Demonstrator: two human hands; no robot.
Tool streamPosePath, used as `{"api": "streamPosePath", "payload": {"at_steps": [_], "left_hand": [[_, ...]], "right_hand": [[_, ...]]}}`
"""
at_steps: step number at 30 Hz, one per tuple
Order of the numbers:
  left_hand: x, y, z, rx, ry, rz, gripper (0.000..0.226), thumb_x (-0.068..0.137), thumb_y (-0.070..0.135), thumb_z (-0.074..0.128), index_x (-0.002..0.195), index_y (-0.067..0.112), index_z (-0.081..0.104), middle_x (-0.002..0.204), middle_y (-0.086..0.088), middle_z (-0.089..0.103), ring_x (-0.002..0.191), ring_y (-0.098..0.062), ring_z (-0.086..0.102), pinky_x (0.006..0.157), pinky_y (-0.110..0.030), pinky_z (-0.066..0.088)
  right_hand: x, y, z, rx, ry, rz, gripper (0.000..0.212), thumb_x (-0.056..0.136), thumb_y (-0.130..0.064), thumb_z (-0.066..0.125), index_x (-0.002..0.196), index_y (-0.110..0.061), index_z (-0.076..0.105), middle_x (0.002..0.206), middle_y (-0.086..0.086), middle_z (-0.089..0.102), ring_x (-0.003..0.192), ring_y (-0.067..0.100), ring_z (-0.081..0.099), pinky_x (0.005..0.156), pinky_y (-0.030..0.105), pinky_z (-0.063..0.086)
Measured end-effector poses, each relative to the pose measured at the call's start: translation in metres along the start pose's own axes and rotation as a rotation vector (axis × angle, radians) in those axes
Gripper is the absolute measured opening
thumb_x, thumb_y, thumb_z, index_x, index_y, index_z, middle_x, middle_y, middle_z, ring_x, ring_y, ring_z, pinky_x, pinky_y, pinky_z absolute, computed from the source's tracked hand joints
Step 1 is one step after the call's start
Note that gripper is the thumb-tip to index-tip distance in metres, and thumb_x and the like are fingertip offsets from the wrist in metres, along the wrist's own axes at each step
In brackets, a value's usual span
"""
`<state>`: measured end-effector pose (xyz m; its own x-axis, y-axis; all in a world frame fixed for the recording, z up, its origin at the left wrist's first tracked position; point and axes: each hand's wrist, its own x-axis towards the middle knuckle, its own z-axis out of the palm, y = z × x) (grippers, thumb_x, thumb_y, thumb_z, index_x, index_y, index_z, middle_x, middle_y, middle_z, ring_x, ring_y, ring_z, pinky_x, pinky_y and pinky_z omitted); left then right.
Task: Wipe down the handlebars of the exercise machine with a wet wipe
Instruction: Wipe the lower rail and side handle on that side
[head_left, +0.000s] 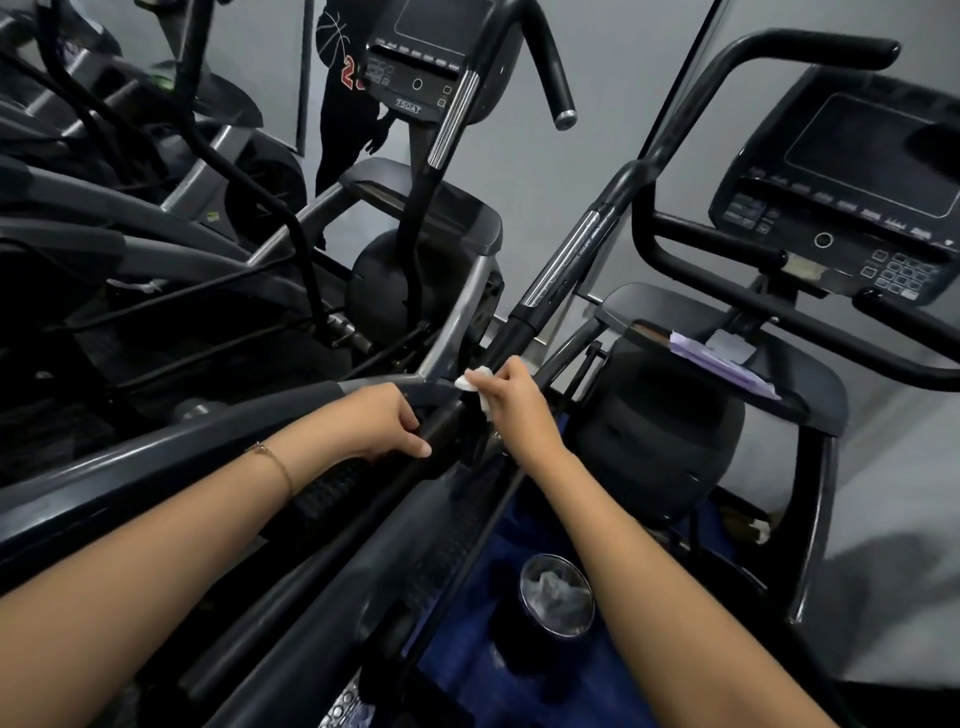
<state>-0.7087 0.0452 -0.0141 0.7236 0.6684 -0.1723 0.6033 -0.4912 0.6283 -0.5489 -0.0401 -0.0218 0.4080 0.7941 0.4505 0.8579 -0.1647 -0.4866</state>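
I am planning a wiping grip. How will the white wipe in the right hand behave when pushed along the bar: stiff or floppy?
Probably floppy: the wipe sticks out crumpled from the right hand. Likely light, since a simple pinch holds it. It may slide easily on the glossy handlebar.

handlebar (563, 260): black, chrome band, slanting up-right | wet wipe (474, 383): white, crumpled, pressed at its lower end

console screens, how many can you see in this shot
2. The far console is at top centre, and the near console is at the right edge. More may be hidden off to the left.
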Motion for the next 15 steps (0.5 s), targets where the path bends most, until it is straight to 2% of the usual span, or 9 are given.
{"api": "streamPosePath", "payload": {"at_steps": [1,2,3,5,8,10,12,14,15], "left_hand": [[-0.001,0.000,0.000,-0.012,-0.007,-0.002,0.045,0.079,0.029,0.073,0.119,0.009,0.065,0.065,0.000,0.058,0.048,-0.008,0.046,0.039,-0.012,0.035],[-0.001,0.000,0.000,-0.019,-0.013,0.000,0.046,0.079,0.029,0.073,0.120,0.009,0.064,0.069,-0.001,0.062,0.052,-0.010,0.050,0.043,-0.013,0.038],[-0.002,-0.001,0.000,-0.015,-0.013,0.004,0.047,0.080,0.031,0.073,0.121,0.010,0.064,0.079,-0.003,0.068,0.061,-0.011,0.055,0.051,-0.017,0.042],[-0.004,-0.003,0.001,0.012,0.001,0.018,0.046,0.080,0.033,0.072,0.120,0.011,0.065,0.101,-0.008,0.072,0.080,-0.013,0.061,0.069,-0.020,0.043],[-0.004,-0.004,0.001,0.008,0.006,0.025,0.047,0.081,0.034,0.071,0.121,0.011,0.064,0.109,-0.009,0.071,0.096,-0.018,0.065,0.076,-0.021,0.042],[-0.004,-0.005,0.001,-0.002,-0.022,0.032,0.040,0.081,0.034,0.071,0.115,0.013,0.068,0.102,-0.008,0.072,0.090,-0.020,0.066,0.073,-0.022,0.041],[-0.003,-0.007,0.001,0.001,-0.026,0.046,0.031,0.080,0.035,0.070,0.107,0.018,0.069,0.095,-0.009,0.071,0.086,-0.021,0.064,0.071,-0.024,0.041],[-0.004,-0.007,0.001,0.003,-0.009,0.041,0.042,0.081,0.035,0.070,0.116,0.013,0.067,0.106,-0.008,0.071,0.097,-0.020,0.065,0.077,-0.025,0.044],[-0.004,-0.006,0.001,0.003,-0.006,0.039,0.044,0.081,0.035,0.070,0.117,0.012,0.066,0.107,-0.008,0.071,0.096,-0.019,0.066,0.078,-0.025,0.045]], "right_hand": [[-0.004,-0.006,0.005,0.077,0.004,0.040,0.012,0.090,-0.022,0.059,0.078,-0.018,0.058,0.068,-0.009,0.035,0.057,0.002,0.037,0.063,0.021,0.034],[-0.011,-0.009,0.012,0.111,0.032,0.041,0.011,0.092,-0.014,0.055,0.091,-0.012,0.067,0.072,-0.008,0.033,0.060,0.000,0.040,0.064,0.013,0.035],[-0.022,-0.011,0.020,0.115,0.050,0.042,0.019,0.092,-0.006,0.053,0.102,-0.007,0.069,0.073,-0.009,0.031,0.062,-0.003,0.043,0.066,0.008,0.035],[-0.048,-0.014,0.035,0.187,0.080,0.060,0.028,0.090,0.004,0.051,0.112,-0.005,0.066,0.074,-0.010,0.031,0.068,-0.011,0.045,0.069,0.002,0.035],[-0.056,-0.016,0.034,0.206,0.068,-0.004,0.029,0.088,0.001,0.052,0.112,-0.005,0.066,0.074,-0.012,0.030,0.071,-0.013,0.043,0.072,0.000,0.034],[-0.038,-0.013,0.026,0.181,0.073,-0.004,0.027,0.090,-0.002,0.051,0.111,-0.007,0.067,0.075,-0.012,0.030,0.069,-0.007,0.044,0.071,0.003,0.034],[-0.024,-0.014,0.021,0.196,0.080,0.091,0.025,0.093,-0.004,0.050,0.110,-0.010,0.068,0.075,-0.011,0.031,0.066,-0.001,0.041,0.070,0.008,0.036],[-0.028,-0.018,0.024,0.197,0.078,0.117,0.024,0.093,-0.006,0.050,0.110,-0.009,0.067,0.075,-0.011,0.031,0.066,-0.004,0.042,0.068,0.007,0.036],[-0.036,-0.020,0.027,0.190,0.073,0.106,0.023,0.093,-0.005,0.050,0.110,-0.006,0.066,0.074,-0.012,0.031,0.067,-0.008,0.043,0.067,0.005,0.036]]}}
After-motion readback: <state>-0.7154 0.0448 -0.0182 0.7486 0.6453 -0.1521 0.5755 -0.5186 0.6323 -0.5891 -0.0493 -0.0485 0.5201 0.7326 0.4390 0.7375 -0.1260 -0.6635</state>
